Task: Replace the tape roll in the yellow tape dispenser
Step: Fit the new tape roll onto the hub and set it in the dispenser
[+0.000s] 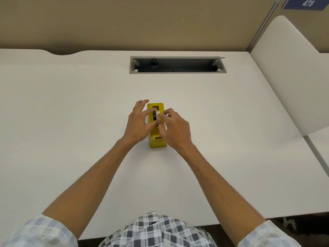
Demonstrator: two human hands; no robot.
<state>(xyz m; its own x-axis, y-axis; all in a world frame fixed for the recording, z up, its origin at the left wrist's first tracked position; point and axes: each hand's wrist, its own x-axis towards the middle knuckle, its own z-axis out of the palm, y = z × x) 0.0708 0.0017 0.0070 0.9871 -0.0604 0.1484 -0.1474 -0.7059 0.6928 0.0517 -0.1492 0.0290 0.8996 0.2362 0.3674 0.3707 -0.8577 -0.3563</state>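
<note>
The yellow tape dispenser (156,129) stands at the middle of the frame on the white tabletop (71,107), its long axis running from the lower edge toward the upper edge. The white tape roll (157,115) with its dark core sits in the dispenser's top slot. The left hand (139,124) reaches in from the left, thumb and forefinger pinching the roll, the other fingers spread. The right hand (175,128) pinches the roll from the right with curled fingers. Both hands hide the dispenser's sides. In the upper centre, a rectangular grey cable tray (178,65) is sunk into the smooth tabletop. A blue sign (305,3) reading 475 hangs upper right.
</note>
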